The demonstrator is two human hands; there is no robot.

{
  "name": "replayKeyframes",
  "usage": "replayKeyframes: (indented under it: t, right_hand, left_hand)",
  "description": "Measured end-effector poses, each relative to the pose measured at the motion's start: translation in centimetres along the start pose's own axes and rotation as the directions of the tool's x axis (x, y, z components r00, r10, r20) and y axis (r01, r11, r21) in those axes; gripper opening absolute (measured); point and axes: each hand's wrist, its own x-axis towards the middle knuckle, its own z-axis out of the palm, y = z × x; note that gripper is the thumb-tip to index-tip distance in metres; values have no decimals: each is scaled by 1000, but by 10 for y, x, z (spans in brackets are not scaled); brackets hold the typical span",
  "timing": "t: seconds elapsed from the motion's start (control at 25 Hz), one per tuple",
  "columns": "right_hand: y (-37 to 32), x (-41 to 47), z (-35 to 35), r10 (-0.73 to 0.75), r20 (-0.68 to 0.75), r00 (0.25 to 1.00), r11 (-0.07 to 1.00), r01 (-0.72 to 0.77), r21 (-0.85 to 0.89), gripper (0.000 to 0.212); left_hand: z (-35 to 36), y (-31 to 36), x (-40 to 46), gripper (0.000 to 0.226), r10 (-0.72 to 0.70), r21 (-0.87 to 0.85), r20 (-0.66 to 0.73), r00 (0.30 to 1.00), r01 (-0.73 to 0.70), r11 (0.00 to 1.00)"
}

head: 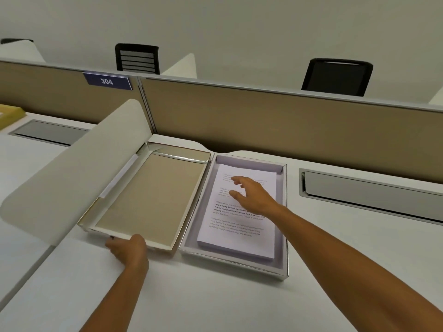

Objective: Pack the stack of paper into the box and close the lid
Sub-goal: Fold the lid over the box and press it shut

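Note:
A stack of printed white paper lies flat inside the shallow white box on the desk. My right hand rests open on top of the stack, fingers spread toward its far end. Left of the box lies the lid, upside down, its tan inside facing up. My left hand grips the lid's near edge, with the thumb on the rim and the fingers curled under it.
A curved white side divider stands just left of the lid. A tan partition runs along the back of the desk. A grey cable tray sits to the right, another far left. Black chairs stand beyond.

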Motion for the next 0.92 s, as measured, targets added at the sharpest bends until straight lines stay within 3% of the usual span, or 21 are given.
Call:
replayKeyframes:
  t: [0.08,0.2,0.32,0.44,0.6,0.76,0.92]
  right_hand:
    - [-4,-5,-6,13,-28,1000,998,-11,65,52]
    - [-11,-14,-13,39,-54,998,980,-28,199,49]
    - [-22,-21,-18,49,-46,998,961,-34,276,48]
    - [-38,-27,-21,48,-41,998,946,-32,323,47]
    - [-66,-36,-24,31,-43,999,911,-11,413,47]
    - [-98,-46,-25,60,28,998,734,-64,676,45]
    - [-121,-51,-32,147,50,988,416,-107,903,44]
  left_hand:
    - [-2,1,-5,78,34,-118,101,994,-22,993]
    - [-8,5,-9,99,96,-156,219,971,-62,986]
    - [-16,11,-14,100,238,-151,240,941,-206,967]
    - [-19,20,-28,95,448,-147,263,855,-423,894]
    - [-18,30,-60,96,603,-181,319,731,-577,796]
    - [-13,22,-93,90,707,-144,374,600,-715,684]
    - [-8,9,-118,80,780,-137,444,442,-826,546]
